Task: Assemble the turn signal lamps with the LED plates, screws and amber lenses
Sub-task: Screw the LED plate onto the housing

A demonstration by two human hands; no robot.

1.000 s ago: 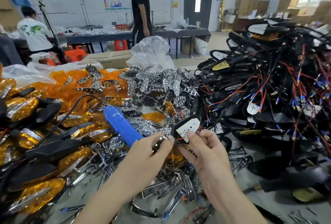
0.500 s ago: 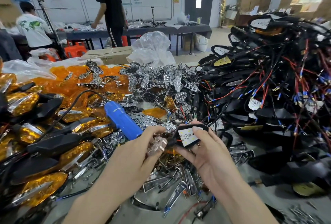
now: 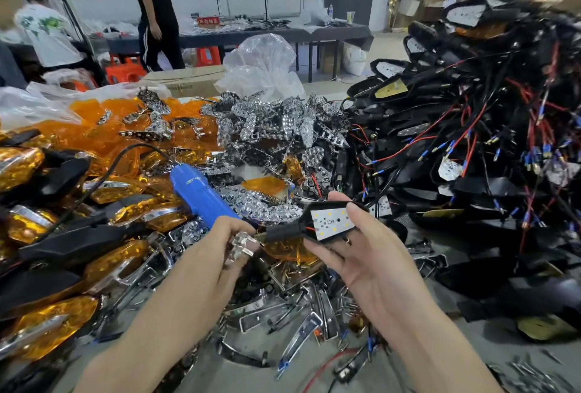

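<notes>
My right hand (image 3: 364, 254) grips a black lamp housing (image 3: 314, 226) with a white LED plate (image 3: 334, 223) facing up inside it; thumb and fingers pinch its two ends. My left hand (image 3: 220, 251) holds a small chrome reflector piece (image 3: 242, 243) between thumb and fingers, just left of the housing's stem. A pile of chrome reflectors (image 3: 276, 128) lies behind the hands. Amber lenses (image 3: 125, 122) are heaped at the back left. Finished amber lamps (image 3: 47, 323) are stacked at the left.
A blue electric screwdriver (image 3: 201, 194) with a black cord lies just above my left hand. A tall tangle of black housings with red and black wires (image 3: 487, 147) fills the right. Chrome trim pieces (image 3: 283, 314) litter the table under the hands. Two people stand at far tables.
My right hand turned the housing so the LED plate faces up and lies flatter. My left hand drew the chrome piece down beside the stem. A person in the background walked left.
</notes>
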